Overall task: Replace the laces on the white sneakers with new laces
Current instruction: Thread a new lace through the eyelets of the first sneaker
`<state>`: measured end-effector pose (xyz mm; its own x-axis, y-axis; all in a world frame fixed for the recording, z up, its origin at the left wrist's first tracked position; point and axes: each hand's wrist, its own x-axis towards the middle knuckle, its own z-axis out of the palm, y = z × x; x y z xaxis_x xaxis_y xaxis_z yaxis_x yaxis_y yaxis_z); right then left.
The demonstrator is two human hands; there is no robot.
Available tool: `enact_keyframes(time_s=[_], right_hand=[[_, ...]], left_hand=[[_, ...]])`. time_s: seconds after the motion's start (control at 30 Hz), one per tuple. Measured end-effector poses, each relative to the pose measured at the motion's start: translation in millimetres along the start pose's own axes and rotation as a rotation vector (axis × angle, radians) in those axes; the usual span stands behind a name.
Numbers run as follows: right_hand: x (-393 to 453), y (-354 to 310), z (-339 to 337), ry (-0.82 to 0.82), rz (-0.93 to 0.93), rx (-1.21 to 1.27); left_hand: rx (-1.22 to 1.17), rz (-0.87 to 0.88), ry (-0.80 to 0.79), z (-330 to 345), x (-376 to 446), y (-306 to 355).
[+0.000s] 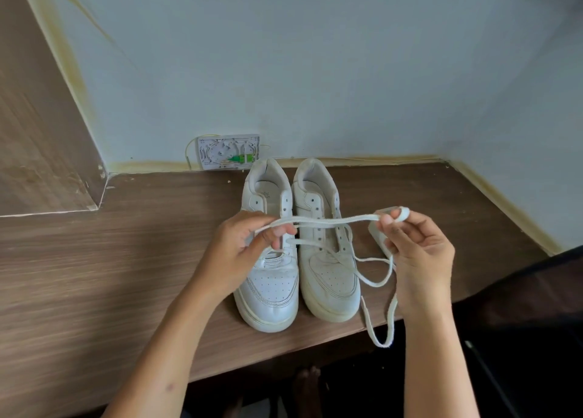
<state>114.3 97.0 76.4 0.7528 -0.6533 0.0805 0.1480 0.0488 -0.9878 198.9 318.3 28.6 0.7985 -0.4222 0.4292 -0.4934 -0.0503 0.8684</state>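
Item: pair of white sneakers, left sneaker (268,259) and right sneaker (328,253), stood side by side and touching on a wood-grain surface (126,275), toes toward the person, heels toward the wall. Eyelets of both shoes showed mostly bare.

Item: one white lace (328,219), flat, held above the shoes. It ran doubled across both sneakers from hand to hand, then dropped in loose loops beside the right sneaker, the lowest loop hanging past the front edge of the surface.

Left hand (243,250): over the left sneaker's throat, fingers (280,231) curled, pinching one end of the lace.

Right hand (416,253): just right of the right sneaker, fingers curled, gripping the lace; a turn of lace was wrapped over the raised fingertip at top.

Item: small pale object (377,231) on the surface, partly hidden behind the right hand; kind could not be told.

Item: white wall box (227,151) with green connector, cover off, mounted low on the pale blue wall (315,70) behind the sneakers' heels.

Item: wood-grain panel (41,133) at left.
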Motion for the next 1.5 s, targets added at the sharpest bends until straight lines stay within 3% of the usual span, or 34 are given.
enact_keyframes(time_s=[0.3,0.47,0.53,0.7,0.8,0.87,0.97,1.13,1.37,1.5], right_hand=[[0,11,6,-0.08,0.064,-0.412],[-7,17,16,0.014,-0.17,-0.705],[-10,18,26,-0.073,-0.253,-0.646],[-24,30,59,-0.468,-0.169,-0.482],[-31,35,72,-0.53,-0.209,-0.403],[-32,37,76,-0.49,-0.261,-0.409],[-32,43,79,-0.39,-0.356,-0.504],[-30,55,85,-0.306,-0.476,-0.636],[-33,64,98,-0.13,-0.603,-0.933],[-39,67,110,-0.038,-0.475,-0.92]], left_hand=[[-0.021,-0.156,0.05,-7,1,-6],[0.107,-0.089,0.052,-7,0,-10],[0.124,-0.037,0.039,-5,-1,-6],[0.178,0.06,0.072,-3,0,0],[0.17,0.071,0.08,-5,1,0],[0.22,0.098,0.114,-11,2,-7],[0.571,0.153,0.209,-23,3,-19],[0.947,0.017,0.107,-22,-5,-21],[0.971,-0.01,0.121,-17,-4,-21],[0.923,-0.009,0.147,-17,-3,-24]])
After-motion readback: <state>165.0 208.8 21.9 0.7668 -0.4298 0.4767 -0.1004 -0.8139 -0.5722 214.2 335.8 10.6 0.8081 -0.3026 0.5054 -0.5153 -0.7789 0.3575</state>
